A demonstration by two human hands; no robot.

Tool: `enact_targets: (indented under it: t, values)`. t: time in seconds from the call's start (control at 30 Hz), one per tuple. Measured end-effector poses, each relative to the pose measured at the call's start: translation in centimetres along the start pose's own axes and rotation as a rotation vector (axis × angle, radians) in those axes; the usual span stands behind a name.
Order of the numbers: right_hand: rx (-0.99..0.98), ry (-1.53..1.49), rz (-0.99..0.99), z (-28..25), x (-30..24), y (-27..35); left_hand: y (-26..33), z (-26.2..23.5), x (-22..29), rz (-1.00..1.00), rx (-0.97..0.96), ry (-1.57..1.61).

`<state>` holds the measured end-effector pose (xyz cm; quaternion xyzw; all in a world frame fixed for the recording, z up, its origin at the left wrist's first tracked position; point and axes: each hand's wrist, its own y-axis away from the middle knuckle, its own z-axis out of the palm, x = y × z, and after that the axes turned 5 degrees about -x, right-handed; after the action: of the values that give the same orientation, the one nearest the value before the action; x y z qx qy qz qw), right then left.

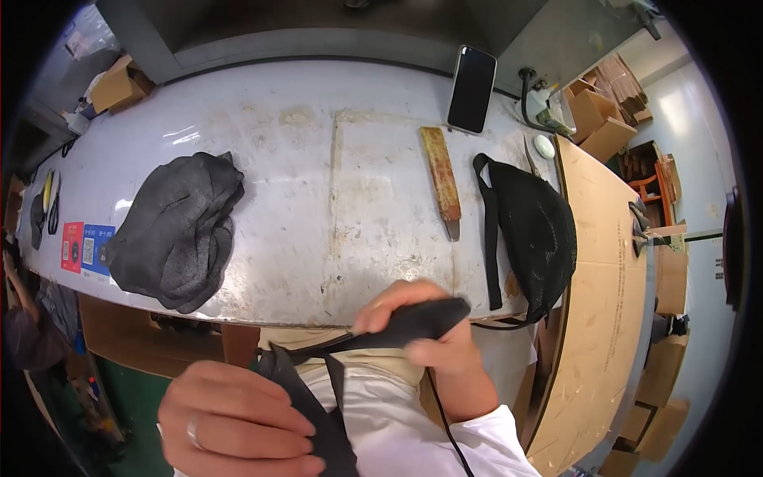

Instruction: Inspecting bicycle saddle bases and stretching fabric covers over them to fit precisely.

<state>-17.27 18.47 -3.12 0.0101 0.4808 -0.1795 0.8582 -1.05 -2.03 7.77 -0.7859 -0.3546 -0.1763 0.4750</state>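
The left hand (238,417) holds a black fabric strip (318,405) at seven o'clock; the right (433,330) grips a black, elongated, round-ended piece (405,327) at five. The thin black cord (445,425) might snag if either pulls sharply.

Pale tabletop (286,191), brown stains. Dark-screened phone (473,89) near far edge. Below it, blade (453,230) with worn yellow-brown handle (439,171), tip toward near edge. Red-and-blue printed panels (86,248) at left. Brown cardboard sheet (596,318) along right; open carton (119,86), far left.
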Motion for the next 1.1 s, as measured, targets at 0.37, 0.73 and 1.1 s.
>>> enact_targets:
  t: [0.37,0.73,1.1]
  values:
    - [0.27,0.596,-0.406,-0.6,-2.7,1.0,1.5,10.0,-1.4,0.068,-0.162,-0.675]
    - [0.286,0.466,-0.329,0.2,-5.1,2.1,2.7,1.6,-2.4,-0.973,0.371,0.249]
    - [0.282,0.578,-0.359,0.1,-6.1,3.0,5.2,3.6,-4.2,-0.905,0.22,0.474]
